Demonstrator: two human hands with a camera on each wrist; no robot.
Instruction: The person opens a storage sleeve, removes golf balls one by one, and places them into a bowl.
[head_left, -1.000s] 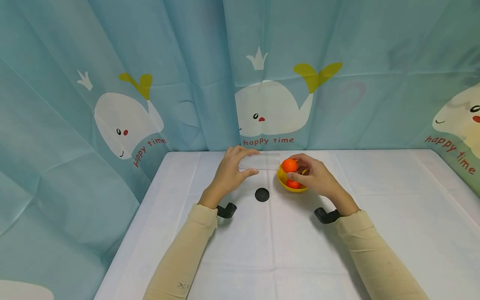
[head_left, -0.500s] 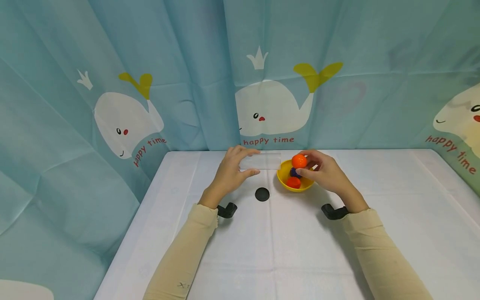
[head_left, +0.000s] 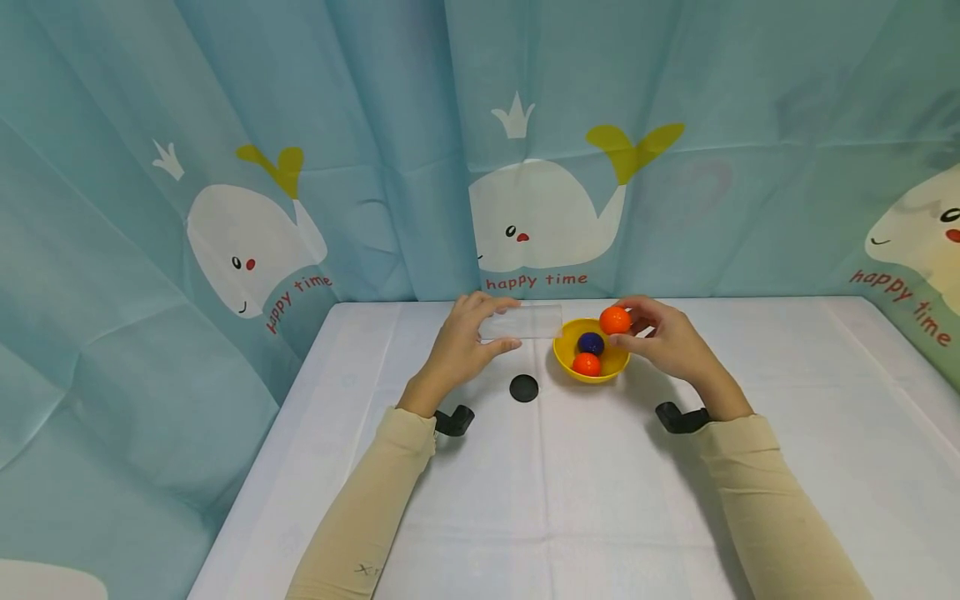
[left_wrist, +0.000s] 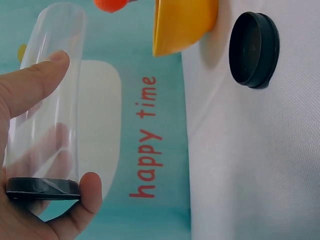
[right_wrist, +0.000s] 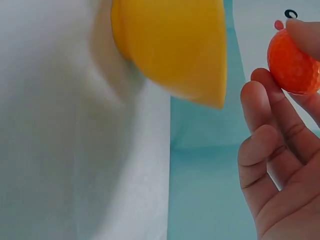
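My left hand grips a clear plastic tube that lies sideways in the head view, its open end toward the bowl. In the left wrist view the tube has a black cap on the end by my palm. My right hand pinches an orange golf ball between thumb and fingers, over the right rim of a yellow bowl. Inside that bowl sit a dark blue ball and another orange ball. The right wrist view shows the held ball's dimpled surface.
A loose black cap lies on the white table in front of the tube and bowl. Behind the table's back edge hangs a blue curtain printed with whales.
My right hand has moved right with the orange ball, from over the bowl's middle to its right rim, uncovering the dark blue ball. The left hand and tube have barely moved.
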